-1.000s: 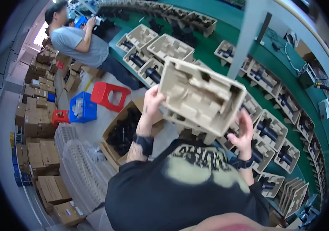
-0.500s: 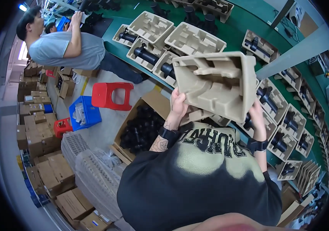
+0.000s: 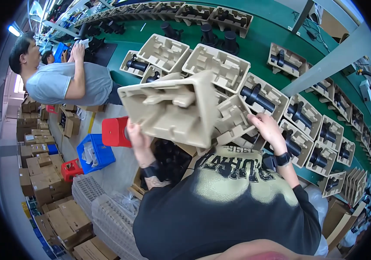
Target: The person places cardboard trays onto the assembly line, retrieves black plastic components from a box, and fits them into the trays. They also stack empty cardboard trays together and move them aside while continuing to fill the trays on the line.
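My left hand (image 3: 138, 138) grips the near left corner of a large beige moulded-pulp tray (image 3: 172, 120), raised and tilted above the bench, its hollows facing me. The fingers of my right hand (image 3: 268, 130) are closed on the right edge of a second, tilted pulp tray (image 3: 233, 120). That tray lies among others on the bench, and the raised one partly covers it. Just beyond my right hand, a pulp tray (image 3: 281, 104) holds a black tubular part (image 3: 258, 97). Two empty trays, one at the left (image 3: 163, 51) and a wider one (image 3: 215, 65), rest farther back.
More trays with black parts (image 3: 300, 113) line the green bench (image 3: 261, 41), and a grey post (image 3: 324, 60) rises at right. Loose black parts (image 3: 209, 37) stand at the back. Left are a red stool (image 3: 115, 131), a blue crate (image 3: 101, 151), cartons (image 3: 66, 216) and a person (image 3: 64, 82).
The large tray has moved left and turned in my left hand. My right hand has let go of it and now holds the edge of another tray on the bench.
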The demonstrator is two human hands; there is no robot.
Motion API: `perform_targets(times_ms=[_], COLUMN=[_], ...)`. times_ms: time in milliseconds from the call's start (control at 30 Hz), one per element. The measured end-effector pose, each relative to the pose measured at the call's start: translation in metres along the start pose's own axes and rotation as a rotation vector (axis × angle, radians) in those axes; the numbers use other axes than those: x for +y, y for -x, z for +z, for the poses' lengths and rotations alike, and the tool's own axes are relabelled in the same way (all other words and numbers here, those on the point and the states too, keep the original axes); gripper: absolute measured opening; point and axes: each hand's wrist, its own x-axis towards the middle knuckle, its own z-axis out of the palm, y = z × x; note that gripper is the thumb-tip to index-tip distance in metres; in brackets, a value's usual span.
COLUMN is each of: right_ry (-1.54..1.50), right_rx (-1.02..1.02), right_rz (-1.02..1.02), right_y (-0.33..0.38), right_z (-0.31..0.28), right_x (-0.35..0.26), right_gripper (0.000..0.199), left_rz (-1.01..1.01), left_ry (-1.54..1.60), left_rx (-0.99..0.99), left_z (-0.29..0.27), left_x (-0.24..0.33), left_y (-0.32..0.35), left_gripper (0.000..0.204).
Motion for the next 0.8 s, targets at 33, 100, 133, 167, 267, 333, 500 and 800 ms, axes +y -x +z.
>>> perform_targets(times_ms=[33, 100, 133, 167, 267, 333, 500, 800], right_ry=[0.073, 0.145, 0.177, 0.206, -0.011, -0.194, -0.286, -0.139], right_rx=[0.017, 0.045, 0.090, 0.134, 0.452, 0.619, 0.780, 0.698], right_rz=[-0.037, -0.058, -0.090, -0.125, -0.079, -0.039, 0.067, 0.017], right_y=[-0.006, -0.003, 0.003, 0.010, 0.040, 0.053, 0.035, -0.005], right_z=[0.001, -0.003, -0.009, -0.015, -0.034, -0.044, -0.033, -0.024], right_x=[-0.002, 0.002, 0.007, 0.014, 0.042, 0.077, 0.118, 0.117], right_gripper=[0.036, 0.035, 0.033, 0.032, 0.031, 0.033, 0.036, 0.046], left_rz=[-0.023, -0.057, -0.132, -0.205, -0.319, -0.402, -0.520, -0.487], left_ry=[-0.047, -0.086, -0.126, -0.170, -0.254, -0.314, -0.283, -0.295], left_rx=[0.005, -0.003, 0.007, 0.017, 0.023, -0.018, -0.129, -0.148], left_z=[-0.022, -0.051, -0.063, -0.073, -0.078, -0.072, -0.051, -0.003], left_x=[0.005, 0.006, 0.007, 0.007, 0.001, -0.015, -0.074, -0.089], left_y=[-0.010, -0.024, -0.028, -0.032, -0.033, -0.041, -0.068, -0.093], left_gripper=[0.039, 0.038, 0.038, 0.038, 0.037, 0.035, 0.026, 0.022])
